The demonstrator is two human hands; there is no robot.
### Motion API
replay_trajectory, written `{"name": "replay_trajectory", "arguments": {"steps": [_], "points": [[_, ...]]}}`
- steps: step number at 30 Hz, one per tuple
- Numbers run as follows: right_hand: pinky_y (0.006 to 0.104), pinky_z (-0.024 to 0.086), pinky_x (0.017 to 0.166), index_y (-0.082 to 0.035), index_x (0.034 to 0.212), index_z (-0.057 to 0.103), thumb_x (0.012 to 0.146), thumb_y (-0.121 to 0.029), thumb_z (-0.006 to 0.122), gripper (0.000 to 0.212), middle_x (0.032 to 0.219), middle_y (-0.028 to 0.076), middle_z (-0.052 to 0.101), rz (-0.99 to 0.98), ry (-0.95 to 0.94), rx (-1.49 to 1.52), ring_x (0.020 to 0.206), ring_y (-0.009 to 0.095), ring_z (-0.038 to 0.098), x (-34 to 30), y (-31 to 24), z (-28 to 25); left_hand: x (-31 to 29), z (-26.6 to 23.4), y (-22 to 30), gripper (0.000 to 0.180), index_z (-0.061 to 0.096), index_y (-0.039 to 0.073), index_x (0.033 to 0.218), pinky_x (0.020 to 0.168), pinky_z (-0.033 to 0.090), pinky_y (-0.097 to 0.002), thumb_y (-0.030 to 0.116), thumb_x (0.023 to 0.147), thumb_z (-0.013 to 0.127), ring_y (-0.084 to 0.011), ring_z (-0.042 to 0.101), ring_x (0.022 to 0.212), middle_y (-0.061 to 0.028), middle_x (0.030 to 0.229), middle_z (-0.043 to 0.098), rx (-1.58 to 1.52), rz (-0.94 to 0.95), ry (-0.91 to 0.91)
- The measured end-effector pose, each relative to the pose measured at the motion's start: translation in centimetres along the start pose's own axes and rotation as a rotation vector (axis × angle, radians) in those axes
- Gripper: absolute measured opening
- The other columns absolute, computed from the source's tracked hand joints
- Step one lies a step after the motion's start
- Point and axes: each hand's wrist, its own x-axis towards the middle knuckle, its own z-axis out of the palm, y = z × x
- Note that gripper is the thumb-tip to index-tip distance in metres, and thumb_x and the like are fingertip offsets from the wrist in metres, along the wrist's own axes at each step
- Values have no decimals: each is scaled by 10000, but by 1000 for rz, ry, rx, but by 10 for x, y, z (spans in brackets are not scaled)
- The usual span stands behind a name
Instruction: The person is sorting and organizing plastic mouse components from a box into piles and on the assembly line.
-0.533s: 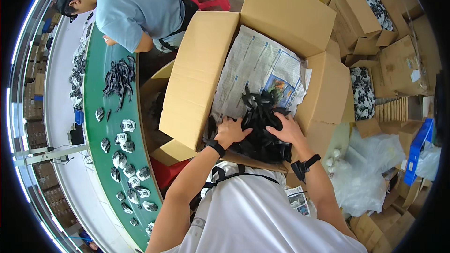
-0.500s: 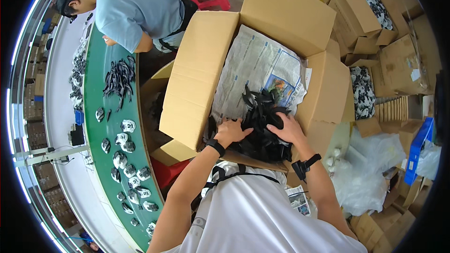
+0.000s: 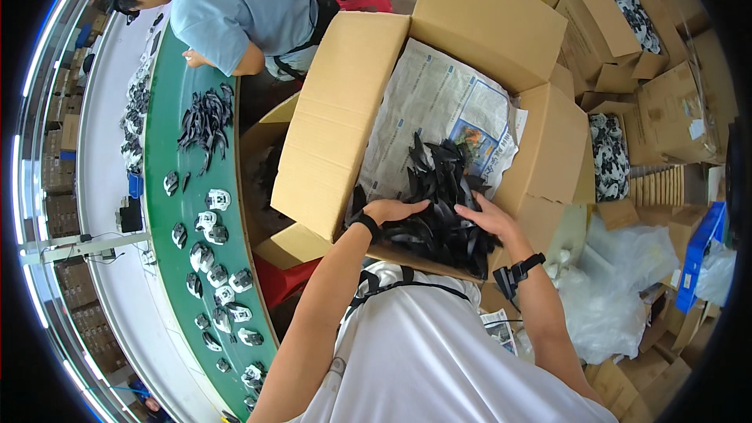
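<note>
Many curved, pointed black plastic parts [image 3: 442, 180] lie heaped at the near end of an open cardboard box [image 3: 329, 117]. My left hand [image 3: 394, 210] touches the heap's left side, its visible fingers stretched toward the middle. On the right side of the heap, my right hand [image 3: 487, 218] has its thumb and fingers apart against the parts. Some fingertips are hidden among the parts. A printed newspaper sheet [image 3: 415, 98] lines the far part of the box and runs under the heap.
Left of me, a green-topped bench [image 3: 168, 266] carries black strips [image 3: 205, 125] and several black-and-white shells [image 3: 218, 200]. A co-worker in a blue shirt [image 3: 235, 8] leans over its far end. Cartons [image 3: 674, 110] and clear plastic bags [image 3: 603, 298] crowd the right.
The view has shifted slightly. The black parts now sit gathered higher between my hands, and my right hand's fingers have come down to the heap's side.
</note>
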Motion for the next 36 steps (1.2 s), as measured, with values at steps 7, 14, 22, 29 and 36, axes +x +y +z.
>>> {"name": "replay_trajectory", "arguments": {"steps": [7,14,22,29,36], "points": [[312,329,1036,-17,1417,332,768,-497,705,890,1331,156,488,0,-63,518,1222,237,461,-29,-5,25,-1,5,5,1114,204,76,1476,1012,324,-582,808,696,516,-441,266,1346,-250,1498,199,-276,-154,-82],[358,295,1071,11,1455,207,754,-512,714,1011,1433,189,359,176,22,700,1308,274,371,-22,21,37,9,26,16,1107,228,92,1474,1004,288,-632,817,688,517,-410,229,1368,-209,1513,192,-541,55,-318],[369,253,1096,7,1468,156,775,-499,697,1014,1479,197,279,124,48,1046,1355,286,300,-42,0,39,7,33,24,1053,330,91,1434,992,300,-631,811,689,522,-370,356,1316,-168,1456,350,-573,109,-210],[329,276,1083,30,1441,245,782,-466,705,945,1434,205,359,22,206,768,1324,269,352,-26,-12,54,22,31,18,988,363,102,1419,988,310,-620,778,719,535,-367,377,1296,-167,1423,396,-610,96,-281],[318,355,1018,34,1380,368,802,-459,689,825,1330,190,482,-45,334,819,1218,251,471,-18,-13,65,-6,36,40,949,300,108,1438,959,350,-626,709,755,569,-377,349,1309,-185,1446,341,-624,126,-202]]}}
